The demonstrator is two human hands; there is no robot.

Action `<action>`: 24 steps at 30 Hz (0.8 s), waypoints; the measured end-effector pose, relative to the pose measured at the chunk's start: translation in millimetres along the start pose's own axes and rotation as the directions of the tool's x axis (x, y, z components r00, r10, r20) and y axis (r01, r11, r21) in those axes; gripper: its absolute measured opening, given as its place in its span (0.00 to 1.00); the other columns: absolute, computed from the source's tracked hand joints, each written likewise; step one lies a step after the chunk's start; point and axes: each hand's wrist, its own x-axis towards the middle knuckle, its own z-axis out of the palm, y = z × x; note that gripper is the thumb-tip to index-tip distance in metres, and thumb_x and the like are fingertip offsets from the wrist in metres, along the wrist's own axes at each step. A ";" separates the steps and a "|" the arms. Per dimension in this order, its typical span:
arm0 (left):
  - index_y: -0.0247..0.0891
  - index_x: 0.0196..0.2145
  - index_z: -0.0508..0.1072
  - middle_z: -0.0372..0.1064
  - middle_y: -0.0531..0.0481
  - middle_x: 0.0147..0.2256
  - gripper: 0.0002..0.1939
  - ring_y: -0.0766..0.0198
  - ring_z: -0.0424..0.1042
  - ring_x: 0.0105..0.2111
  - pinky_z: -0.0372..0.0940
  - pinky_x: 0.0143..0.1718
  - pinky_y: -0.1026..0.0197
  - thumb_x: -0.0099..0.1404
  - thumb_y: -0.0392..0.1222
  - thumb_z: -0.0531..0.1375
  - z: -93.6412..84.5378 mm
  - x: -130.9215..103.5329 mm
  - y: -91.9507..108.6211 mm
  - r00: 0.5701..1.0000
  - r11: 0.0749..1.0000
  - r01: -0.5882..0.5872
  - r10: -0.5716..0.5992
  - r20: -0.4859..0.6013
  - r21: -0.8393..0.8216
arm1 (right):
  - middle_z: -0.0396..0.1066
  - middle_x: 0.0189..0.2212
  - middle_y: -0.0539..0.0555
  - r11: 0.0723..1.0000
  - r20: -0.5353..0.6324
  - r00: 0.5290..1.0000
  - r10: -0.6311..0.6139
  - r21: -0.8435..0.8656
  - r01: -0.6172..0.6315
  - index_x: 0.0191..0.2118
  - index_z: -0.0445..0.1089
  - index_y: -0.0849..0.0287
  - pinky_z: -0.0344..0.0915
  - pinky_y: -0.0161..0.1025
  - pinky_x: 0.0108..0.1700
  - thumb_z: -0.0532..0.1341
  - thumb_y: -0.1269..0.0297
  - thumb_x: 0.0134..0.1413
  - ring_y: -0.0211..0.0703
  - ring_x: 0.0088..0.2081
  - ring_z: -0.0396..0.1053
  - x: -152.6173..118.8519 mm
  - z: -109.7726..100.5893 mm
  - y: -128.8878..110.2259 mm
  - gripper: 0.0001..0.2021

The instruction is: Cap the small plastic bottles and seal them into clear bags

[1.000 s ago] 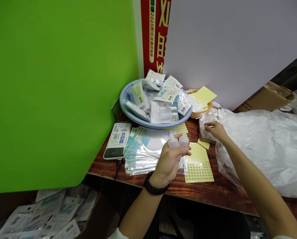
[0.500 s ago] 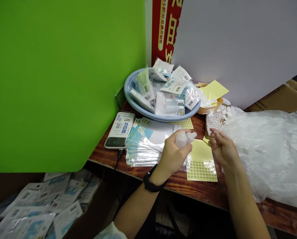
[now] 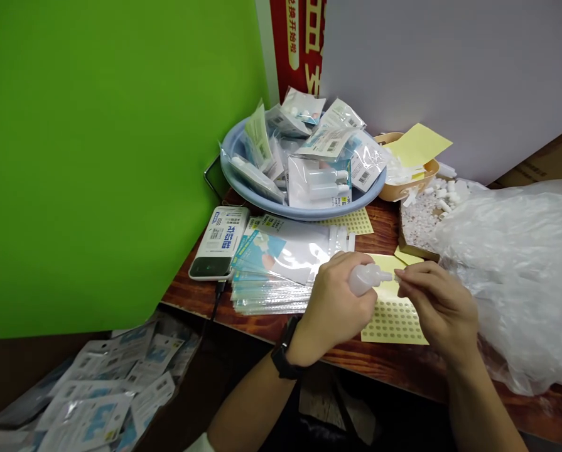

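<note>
My left hand, with a black band on its wrist, is wrapped round a translucent white squeeze bottle. The bottle's narrow tip points right, towards my other hand. My right hand pinches thumb and forefinger together just off that tip, on a tiny clear or whitish piece too small to name. Beneath both hands lies a yellow sheet of small round stickers. Left of them is a stack of printed clear pouches, partly covered by my left hand.
Behind the stack stands a blue basin heaped with filled pouches. Right of it are a tan basket, a shallow box of small white pieces and a large clear plastic bag. A white device with a cable lies left. More pouches fill a container below.
My right hand has moved in to the bottle tip, fingers pinched. The bottle has turned its tip rightward; two bottle tops showed before, one shows now. The view has shifted slightly.
</note>
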 end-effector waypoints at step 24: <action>0.36 0.28 0.68 0.71 0.46 0.27 0.05 0.61 0.63 0.27 0.60 0.26 0.58 0.51 0.30 0.56 9.9 -19.6 -15.2 0.885 0.862 -0.457 0.464 0.024 0.220 | 0.73 0.32 0.49 0.994 0.123 0.988 0.096 0.034 -0.101 0.40 0.68 0.53 0.71 0.34 0.33 0.65 0.69 0.57 0.37 0.31 0.74 -31.3 -4.4 6.7 0.07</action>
